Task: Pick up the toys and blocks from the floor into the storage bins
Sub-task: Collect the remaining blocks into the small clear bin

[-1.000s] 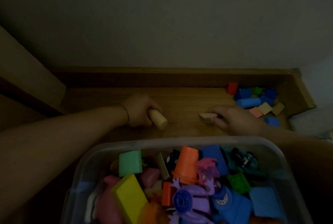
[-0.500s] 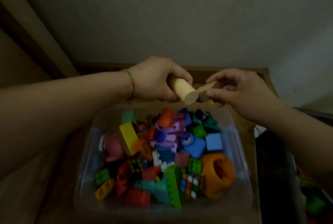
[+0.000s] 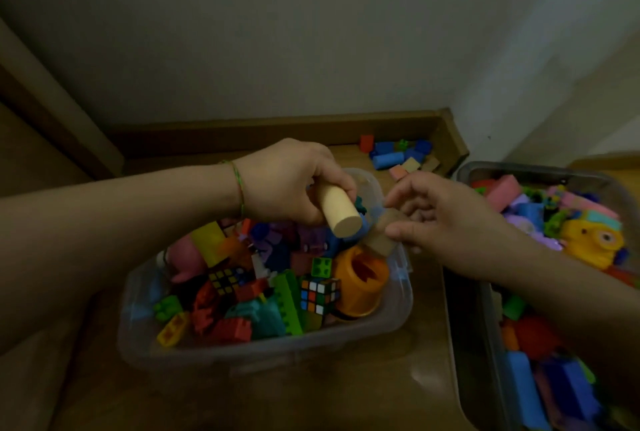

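— What's worn?
— A thin green woven-thread bracelet (image 3: 239, 188) round the wrist, just behind the left hand (image 3: 287, 184).
— The arms?
— The left forearm (image 3: 138, 216) and right forearm (image 3: 554, 285) are bare.

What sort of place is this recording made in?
Probably a corner of a room at home, perhaps a play area. A wooden floor and skirting board meet a plain wall. A clear bin and a second bin are heaped with toys, and loose blocks lie in the corner.
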